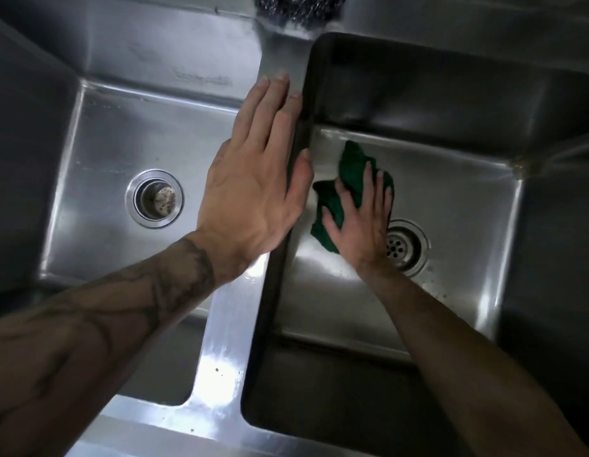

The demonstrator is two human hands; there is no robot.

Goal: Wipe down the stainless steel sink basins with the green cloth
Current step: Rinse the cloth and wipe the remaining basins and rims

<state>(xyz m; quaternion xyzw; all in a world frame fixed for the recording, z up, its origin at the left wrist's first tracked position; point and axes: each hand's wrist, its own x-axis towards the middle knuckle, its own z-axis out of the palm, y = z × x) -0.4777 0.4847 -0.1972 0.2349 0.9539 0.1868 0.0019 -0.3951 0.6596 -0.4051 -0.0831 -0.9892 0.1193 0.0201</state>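
Two stainless steel basins lie side by side, the left basin (98,136) and the right basin (457,206). A crumpled green cloth (350,163) lies on the floor of the right basin, left of its drain (405,247). My right hand (360,219) presses flat on the cloth with straight, spread fingers, covering its right part. My left hand (256,179) rests flat on the divider ridge (233,324) between the basins, fingers straight and pointing away, thumb at the right basin's edge.
The left basin has a round drain (155,197) with a strainer cup. A steel wool scourer (296,8) sits on the back ledge above the divider. Small dark specks dot the right basin floor near its drain.
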